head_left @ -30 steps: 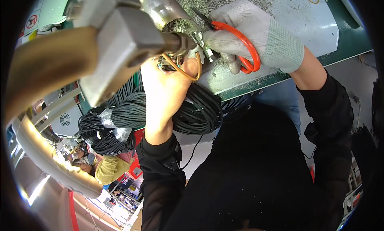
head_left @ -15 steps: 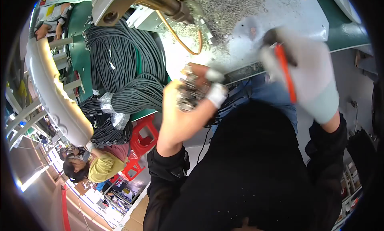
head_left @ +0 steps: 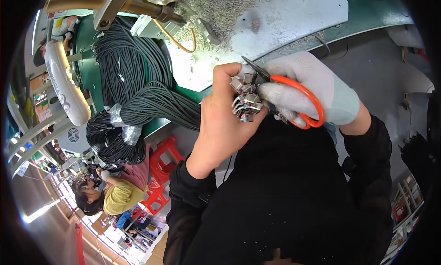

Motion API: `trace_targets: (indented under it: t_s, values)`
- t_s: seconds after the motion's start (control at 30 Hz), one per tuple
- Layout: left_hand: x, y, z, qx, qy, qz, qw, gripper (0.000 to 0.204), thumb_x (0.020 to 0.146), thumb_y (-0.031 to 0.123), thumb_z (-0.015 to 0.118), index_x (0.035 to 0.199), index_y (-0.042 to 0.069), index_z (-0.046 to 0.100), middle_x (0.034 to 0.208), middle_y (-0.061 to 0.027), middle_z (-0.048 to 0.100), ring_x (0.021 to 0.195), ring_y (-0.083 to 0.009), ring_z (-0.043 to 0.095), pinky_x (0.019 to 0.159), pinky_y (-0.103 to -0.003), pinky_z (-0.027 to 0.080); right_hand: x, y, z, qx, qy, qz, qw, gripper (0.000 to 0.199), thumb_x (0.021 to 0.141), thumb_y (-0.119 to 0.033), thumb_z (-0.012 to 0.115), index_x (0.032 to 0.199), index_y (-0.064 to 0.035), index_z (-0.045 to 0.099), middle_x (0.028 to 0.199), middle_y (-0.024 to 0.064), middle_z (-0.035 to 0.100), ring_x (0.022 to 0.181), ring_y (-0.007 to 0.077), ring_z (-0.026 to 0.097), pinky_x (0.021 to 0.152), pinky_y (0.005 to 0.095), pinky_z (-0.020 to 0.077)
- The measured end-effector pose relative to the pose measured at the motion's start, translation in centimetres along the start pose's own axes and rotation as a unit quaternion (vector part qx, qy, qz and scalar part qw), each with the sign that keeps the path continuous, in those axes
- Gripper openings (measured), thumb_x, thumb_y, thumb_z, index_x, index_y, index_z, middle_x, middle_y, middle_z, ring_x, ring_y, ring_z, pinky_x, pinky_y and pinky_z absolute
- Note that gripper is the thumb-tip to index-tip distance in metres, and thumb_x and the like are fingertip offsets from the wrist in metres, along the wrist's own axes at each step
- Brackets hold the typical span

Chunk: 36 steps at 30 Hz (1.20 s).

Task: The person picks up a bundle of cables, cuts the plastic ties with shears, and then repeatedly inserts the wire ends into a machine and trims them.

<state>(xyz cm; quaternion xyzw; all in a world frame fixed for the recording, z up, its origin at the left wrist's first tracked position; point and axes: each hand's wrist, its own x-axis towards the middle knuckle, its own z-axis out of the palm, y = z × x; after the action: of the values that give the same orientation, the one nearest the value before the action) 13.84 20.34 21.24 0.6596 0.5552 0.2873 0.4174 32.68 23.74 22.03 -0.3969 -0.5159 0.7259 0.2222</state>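
My left hand is closed around a bunch of cable ends with metal connectors, and short coloured wires show among them. White covers sit on some of its fingertips. My right hand, in a whitish glove, grips a pair of scissors with orange-red handles and dark blades. The blades point up and left, just above the connectors. The gloved fingertips are right beside the connectors, perhaps touching one; exact contact is hidden.
Thick coils of black cable lie on the green table at left. A press-like machine stands over a white board strewn with small metal bits. A lamp, red stools and a co-worker in yellow are further left.
My right hand has come left and down with the scissors, up to the connectors. My left hand has moved slightly right. The view has shifted a little.
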Motion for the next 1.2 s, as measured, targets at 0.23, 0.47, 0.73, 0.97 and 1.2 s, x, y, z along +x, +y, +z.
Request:
trace_targets:
  t_s: [0.23, 0.47, 0.73, 0.97, 1.2]
  values:
    - [0.1, 0.7, -1.9, -0.194, -0.098, -0.099, 0.971, 0.032, 0.077, -0.008, 0.065, 0.104, -0.002, 0.05, 0.079, -0.0034, 0.059, 0.063, -0.0062, 0.054, 0.057, -0.019, 0.043, -1.9, -0.1, -1.0, 0.023, 0.108, -0.023, 0.994, 0.022, 0.088, -0.019, 0.055, 0.074, -0.0006, 0.056, 0.053, 0.0054, 0.052, 0.041, 0.0124, 0.051, 0.041, 0.0267, 0.0387]
    - [-1.0, 2.0, -0.4, -0.169, 0.026, -0.012, 0.985, 0.028, 0.076, -0.007, 0.069, 0.1, 0.0, 0.054, 0.089, -0.001, 0.058, 0.08, -0.0064, 0.055, 0.07, -0.021, 0.046, -1.6, 0.2, 1.4, -0.278, 0.233, -0.277, 0.89, 0.007, 0.077, -0.007, 0.062, 0.081, -0.0016, 0.061, 0.055, 0.0052, 0.053, 0.047, 0.0136, 0.056, 0.05, 0.024, 0.0456]
    - [-1.1, 1.5, -1.3, -0.246, 0.089, -0.059, 0.963, 0.026, 0.076, -0.007, 0.069, 0.095, 0.0, 0.053, 0.083, 0.0002, 0.055, 0.075, -0.004, 0.052, 0.066, -0.018, 0.043, -0.9, 0.7, 2.4, -0.466, 0.317, -0.41, 0.717, 0.025, 0.066, -0.007, 0.073, 0.089, -0.0046, 0.064, 0.065, 0.0065, 0.057, 0.056, 0.0221, 0.059, 0.056, 0.0305, 0.0496]
    - [-0.7, 1.0, -1.1, -0.191, 0.079, -0.003, 0.978, 0.026, 0.076, -0.005, 0.07, 0.095, 0.001, 0.054, 0.082, 0.0002, 0.056, 0.073, -0.004, 0.052, 0.065, -0.018, 0.043, -1.7, 1.7, 3.6, -0.454, 0.274, -0.325, 0.783, 0.019, 0.069, -0.01, 0.072, 0.085, -0.0054, 0.062, 0.058, 0.0065, 0.051, 0.051, 0.0237, 0.053, 0.053, 0.0332, 0.0471]
    - [-0.9, 0.5, -0.5, -0.187, 0.14, 0.092, 0.968, 0.028, 0.075, -0.005, 0.07, 0.098, 0.0, 0.055, 0.084, -0.0008, 0.058, 0.07, -0.0048, 0.053, 0.064, -0.018, 0.043, -2.6, -0.1, 4.0, -0.195, 0.142, -0.133, 0.961, 0.013, 0.075, -0.011, 0.068, 0.08, -0.0018, 0.061, 0.058, 0.0065, 0.053, 0.047, 0.0169, 0.051, 0.048, 0.0274, 0.0411]
